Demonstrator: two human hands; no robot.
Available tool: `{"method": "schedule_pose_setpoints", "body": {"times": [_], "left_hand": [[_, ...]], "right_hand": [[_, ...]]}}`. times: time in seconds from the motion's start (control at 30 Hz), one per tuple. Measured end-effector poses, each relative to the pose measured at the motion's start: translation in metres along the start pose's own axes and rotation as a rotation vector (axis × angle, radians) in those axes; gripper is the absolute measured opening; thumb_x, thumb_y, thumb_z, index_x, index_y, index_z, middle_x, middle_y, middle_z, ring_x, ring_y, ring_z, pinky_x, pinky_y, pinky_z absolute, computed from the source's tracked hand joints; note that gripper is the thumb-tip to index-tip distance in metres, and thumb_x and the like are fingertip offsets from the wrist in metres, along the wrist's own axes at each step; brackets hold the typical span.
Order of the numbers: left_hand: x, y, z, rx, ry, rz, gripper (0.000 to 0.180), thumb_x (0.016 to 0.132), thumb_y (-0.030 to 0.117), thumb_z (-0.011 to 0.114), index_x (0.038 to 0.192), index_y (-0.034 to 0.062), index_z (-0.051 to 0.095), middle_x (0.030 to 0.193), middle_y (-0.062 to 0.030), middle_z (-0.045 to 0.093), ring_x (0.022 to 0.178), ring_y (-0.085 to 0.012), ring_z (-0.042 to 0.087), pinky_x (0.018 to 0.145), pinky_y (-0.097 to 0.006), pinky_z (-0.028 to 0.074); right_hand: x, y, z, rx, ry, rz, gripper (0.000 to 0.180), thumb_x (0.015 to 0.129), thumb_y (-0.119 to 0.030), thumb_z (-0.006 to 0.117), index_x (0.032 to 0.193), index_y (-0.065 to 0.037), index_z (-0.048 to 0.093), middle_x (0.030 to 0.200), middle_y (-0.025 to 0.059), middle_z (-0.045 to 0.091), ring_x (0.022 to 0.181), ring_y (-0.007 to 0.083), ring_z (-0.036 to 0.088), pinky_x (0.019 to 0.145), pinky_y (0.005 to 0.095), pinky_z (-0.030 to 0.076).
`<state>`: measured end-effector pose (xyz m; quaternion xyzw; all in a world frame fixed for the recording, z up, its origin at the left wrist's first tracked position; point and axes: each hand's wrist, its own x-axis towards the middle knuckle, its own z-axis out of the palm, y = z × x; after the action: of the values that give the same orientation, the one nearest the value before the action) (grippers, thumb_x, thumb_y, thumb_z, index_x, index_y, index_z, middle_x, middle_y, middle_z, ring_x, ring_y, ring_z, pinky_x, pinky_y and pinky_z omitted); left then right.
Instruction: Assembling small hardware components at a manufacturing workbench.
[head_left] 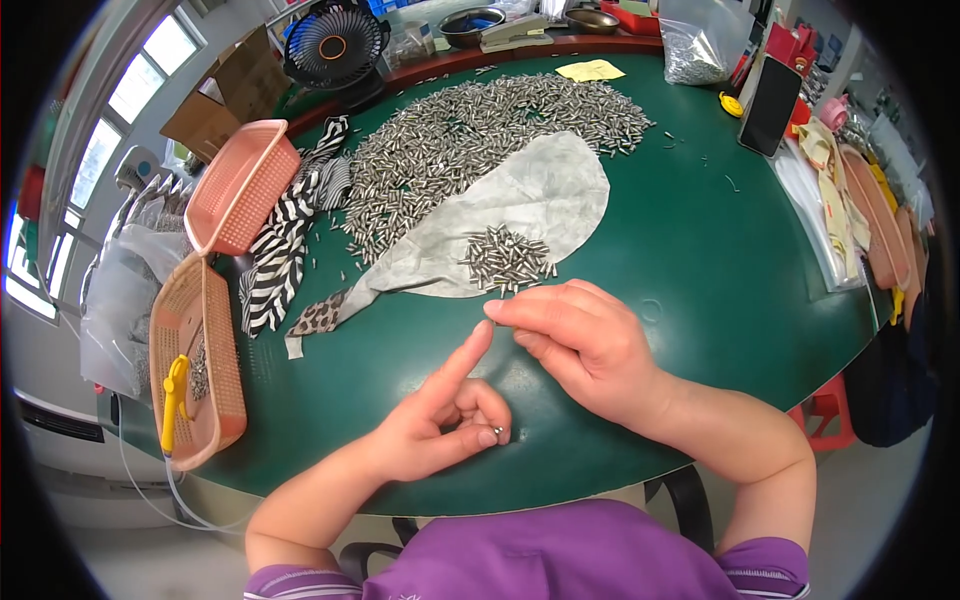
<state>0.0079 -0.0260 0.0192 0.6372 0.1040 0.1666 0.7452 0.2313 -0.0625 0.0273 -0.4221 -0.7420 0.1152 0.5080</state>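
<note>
- Left hand (440,425) pinches 1 small metal pin (501,434) between thumb and curled fingers, index finger raised.
- Right hand (580,340) pinches closed beside the small pin pile (505,258) on grey cloth (540,200).

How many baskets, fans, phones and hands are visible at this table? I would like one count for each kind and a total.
Orange baskets: 2
Black fan: 1
Dark phone: 1
Hands: 2, left hand, right hand
Total: 6

the left hand (440,420) curls over a tiny metal piece (501,434), too small to identify.
</note>
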Motion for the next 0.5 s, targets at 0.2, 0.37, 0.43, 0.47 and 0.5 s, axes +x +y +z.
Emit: {"method": "schedule_pose_setpoints", "body": {"times": [0.2, 0.37, 0.43, 0.47, 0.5], "left_hand": [[0.0006, -0.0003, -0.0027, -0.038, 0.025, 0.007, 0.089, 0.092, -0.008, 0.052, 0.154, 0.0205, -0.005, 0.094, -0.008, 0.057, 0.087, -0.0134, 0.055, 0.084, -0.028, 0.046], [0.0004, -0.0001, -0.002, -0.072, 0.019, -0.002, 0.088, 0.092, -0.007, 0.052, 0.155, 0.0201, -0.004, 0.094, -0.0079, 0.057, 0.087, -0.0136, 0.055, 0.084, -0.029, 0.046], [-0.0002, -0.0005, -0.002, -0.051, -0.006, -0.002, 0.087, 0.092, -0.007, 0.053, 0.155, 0.0198, -0.002, 0.094, -0.0078, 0.057, 0.088, -0.0136, 0.055, 0.084, -0.029, 0.046], [-0.0001, -0.0002, -0.0021, -0.051, -0.007, -0.001, 0.087, 0.092, -0.007, 0.053, 0.155, 0.0198, -0.002, 0.094, -0.0078, 0.057, 0.088, -0.0136, 0.055, 0.084, -0.029, 0.046], [0.0, 0.0006, -0.002, -0.045, -0.008, 0.001, 0.087, 0.092, -0.007, 0.053, 0.155, 0.0198, -0.001, 0.094, -0.0077, 0.057, 0.088, -0.0137, 0.055, 0.084, -0.029, 0.046]], "right_hand": [[-0.0009, -0.0051, -0.0002, 0.022, -0.006, -0.006, 0.034, 0.08, -0.001, 0.069, 0.112, -0.009, 0.068, 0.098, 0.0069, 0.069, 0.082, 0.0227, 0.065, 0.071, 0.033, 0.052], [-0.001, -0.004, 0.0002, 0.023, -0.023, -0.002, 0.033, 0.08, -0.001, 0.069, 0.112, -0.009, 0.068, 0.098, 0.0075, 0.069, 0.082, 0.0227, 0.066, 0.071, 0.0328, 0.052], [-0.0003, -0.0018, 0.0002, -0.016, 0.002, -0.022, 0.033, 0.079, -0.001, 0.069, 0.112, -0.009, 0.068, 0.097, 0.0074, 0.069, 0.082, 0.0228, 0.066, 0.07, 0.0325, 0.052], [0.0, -0.0008, -0.0001, -0.017, 0.002, -0.021, 0.033, 0.079, -0.001, 0.069, 0.112, -0.009, 0.068, 0.097, 0.0074, 0.069, 0.082, 0.0228, 0.066, 0.07, 0.0325, 0.052], [0.0002, 0.0002, -0.0006, -0.019, 0.006, -0.013, 0.033, 0.08, -0.002, 0.069, 0.113, -0.009, 0.067, 0.096, 0.0072, 0.069, 0.083, 0.0235, 0.066, 0.071, 0.0333, 0.052]]}}
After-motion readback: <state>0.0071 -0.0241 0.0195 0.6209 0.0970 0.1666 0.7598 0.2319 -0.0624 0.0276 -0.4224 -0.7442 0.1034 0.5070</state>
